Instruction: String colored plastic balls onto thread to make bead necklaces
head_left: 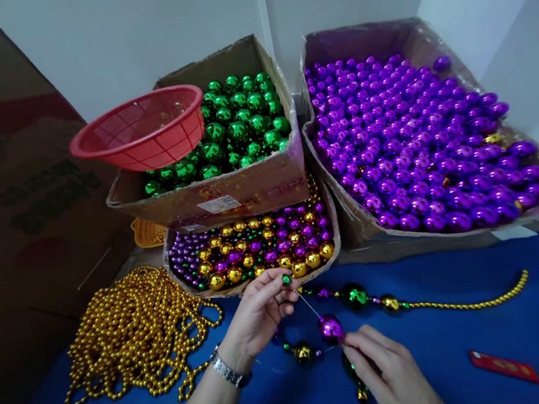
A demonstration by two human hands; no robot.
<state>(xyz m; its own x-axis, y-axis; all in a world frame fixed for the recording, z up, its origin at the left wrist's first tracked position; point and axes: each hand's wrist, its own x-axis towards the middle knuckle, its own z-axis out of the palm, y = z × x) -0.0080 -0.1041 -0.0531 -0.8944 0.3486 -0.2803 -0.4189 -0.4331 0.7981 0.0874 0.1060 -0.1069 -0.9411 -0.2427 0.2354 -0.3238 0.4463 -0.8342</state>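
**Bead strand partly strung, purple ball on the thread**

Left hand [259, 310] is up by the mixed box [250, 248], fingers pinched shut on a small green bead [286, 280] at the end of a thin thread [308, 305]. Right hand [390, 369] sits lower, fingertips closed round the thread just under a big purple ball [330, 328], which rides on the line between the two hands.

Strung so far, by my reading: a green ball [355, 295], a gold ball [390, 303] and small spacers, running off right into a gold chain [469, 302] across the blue table [470, 347]. Another gold ball [303, 353] and a few more lie near the wrists; whether they are on the same thread I can't tell.

Plenty of stock left: a green box [239, 126] with a red basket [142, 129] on its edge, a purple box [416, 141], and a heap of gold strands [138, 334] at left. I'd call the strand well under way, not finished, since its end is unclosed in the fingers.
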